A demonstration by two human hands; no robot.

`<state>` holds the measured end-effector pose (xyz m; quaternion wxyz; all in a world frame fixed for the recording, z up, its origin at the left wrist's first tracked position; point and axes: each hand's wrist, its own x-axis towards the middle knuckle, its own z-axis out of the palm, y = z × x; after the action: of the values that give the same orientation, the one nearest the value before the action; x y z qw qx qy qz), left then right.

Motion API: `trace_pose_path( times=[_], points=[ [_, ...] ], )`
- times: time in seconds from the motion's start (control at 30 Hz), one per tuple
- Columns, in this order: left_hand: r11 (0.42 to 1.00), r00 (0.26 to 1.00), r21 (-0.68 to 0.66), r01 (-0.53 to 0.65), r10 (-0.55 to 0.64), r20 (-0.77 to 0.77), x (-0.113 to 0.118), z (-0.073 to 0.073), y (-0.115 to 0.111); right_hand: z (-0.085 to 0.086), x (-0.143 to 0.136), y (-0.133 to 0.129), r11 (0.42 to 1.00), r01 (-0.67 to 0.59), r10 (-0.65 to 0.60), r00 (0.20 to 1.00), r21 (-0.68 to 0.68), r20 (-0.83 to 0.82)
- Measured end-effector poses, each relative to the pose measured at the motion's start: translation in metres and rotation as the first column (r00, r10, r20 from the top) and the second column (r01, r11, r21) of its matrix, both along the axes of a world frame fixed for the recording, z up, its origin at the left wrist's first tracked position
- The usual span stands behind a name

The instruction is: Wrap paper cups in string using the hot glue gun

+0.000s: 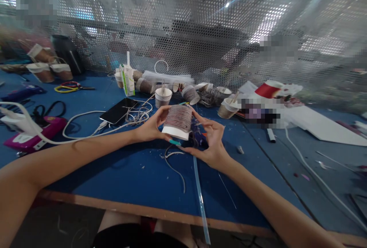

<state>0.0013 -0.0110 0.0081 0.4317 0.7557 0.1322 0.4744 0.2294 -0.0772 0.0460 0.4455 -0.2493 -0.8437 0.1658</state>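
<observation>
A white paper cup (178, 122) wrapped in rows of grey-brown cord is held above the blue table, its bare white rim facing down toward me. My left hand (153, 125) grips it from the left, with the thumb near the rim. On the right side, my right hand (211, 137) has its fingers at the upper part of the cup and its thumb below, near a small teal piece (175, 142). Loose cord (175, 169) hangs or lies under the cup; which of the two is unclear. A clear glue stick (200, 200) extends toward the table's front edge.
Cord-wrapped cups (163, 97) and a drink carton (127, 80) stand behind. A black phone (119, 111), white cables and a magenta power strip (37, 135) lie left. White sheets (329, 125) and a marker (271, 135) are right. A perforated metal screen (177, 22) rises behind the table.
</observation>
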Motion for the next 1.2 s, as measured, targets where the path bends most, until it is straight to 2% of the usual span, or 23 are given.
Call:
trace_pose_path(
  times=[0.13,0.23,0.33,0.43,0.57,0.7,0.87,0.97,1.1,1.2],
  points=[
    [0.999,0.998,0.022,0.039,-0.038,-0.050,0.000,0.002,-0.003,-0.001,-0.002,0.001,1.000,-0.001,0.001,1.000,0.009,-0.006],
    [0.995,0.997,0.099,0.033,-0.026,-0.075,0.002,0.002,-0.004,-0.001,-0.002,0.001,1.000,0.010,-0.010,1.000,0.015,-0.024],
    [0.977,0.996,0.209,-0.043,0.058,-0.065,0.002,0.004,-0.006,-0.001,0.000,0.001,0.995,0.063,-0.063,0.998,0.084,0.002],
    [0.955,0.981,0.274,-0.114,0.152,-0.124,-0.001,0.006,-0.011,-0.002,0.002,0.002,0.982,0.103,-0.118,0.989,0.158,0.090],
    [0.942,0.955,0.310,-0.127,0.200,-0.218,-0.002,0.006,-0.013,-0.004,0.002,0.004,0.982,0.066,-0.090,0.987,0.175,0.136],
    [0.906,0.949,0.391,-0.160,0.250,-0.192,0.001,0.004,-0.011,-0.002,0.000,0.003,0.984,0.026,-0.042,0.995,0.174,0.088],
    [0.821,0.885,0.466,-0.331,0.442,-0.149,0.001,0.005,-0.013,0.011,0.006,-0.006,0.974,-0.008,-0.031,0.985,0.226,0.167],
    [0.776,0.849,0.481,-0.408,0.516,-0.112,0.000,0.005,-0.013,0.011,0.012,-0.009,0.965,-0.049,-0.011,0.974,0.259,0.227],
    [0.765,0.846,0.470,-0.441,0.529,-0.067,-0.001,0.003,-0.011,0.004,0.016,-0.008,0.957,-0.021,-0.076,0.945,0.289,0.320],
    [0.789,0.865,0.441,-0.428,0.499,-0.053,0.000,0.001,-0.010,0.001,0.016,-0.006,0.970,0.035,-0.119,0.932,0.240,0.343]
  ],
)
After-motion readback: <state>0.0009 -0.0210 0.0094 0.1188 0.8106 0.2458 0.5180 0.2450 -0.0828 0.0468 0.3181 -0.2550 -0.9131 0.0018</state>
